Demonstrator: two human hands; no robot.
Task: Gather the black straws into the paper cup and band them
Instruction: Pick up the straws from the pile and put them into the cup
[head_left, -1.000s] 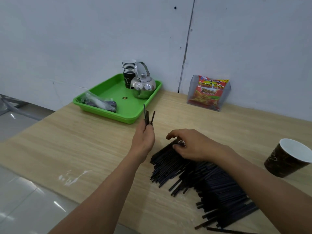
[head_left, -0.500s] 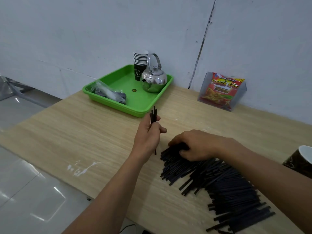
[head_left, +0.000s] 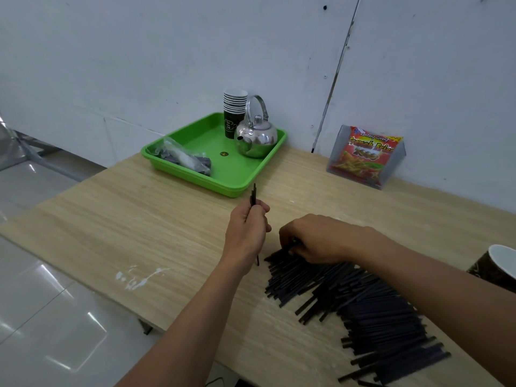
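A large pile of black straws point(head_left: 360, 305) lies spread on the wooden table point(head_left: 139, 219), running from the centre toward the lower right. My left hand point(head_left: 247, 233) holds a small upright bunch of black straws point(head_left: 253, 195), whose tips stick out above and below the fist. My right hand point(head_left: 312, 238) rests on the near-left end of the pile, fingers curled onto a straw there. A dark brown paper cup point(head_left: 497, 268) with a white inside stands at the right edge, partly cut off by the frame.
A green tray point(head_left: 195, 174) at the back holds a steel kettle point(head_left: 255, 136), a stack of paper cups point(head_left: 234, 113) and a plastic bag point(head_left: 183, 157). A snack packet in a clear holder point(head_left: 365, 156) leans on the wall. The table's front edge drops to a tiled floor.
The straws in my left hand have closed from a splayed fan into one tight bunch. My right hand stays on the pile's end. The camera has shifted, moving the cup toward the right edge.
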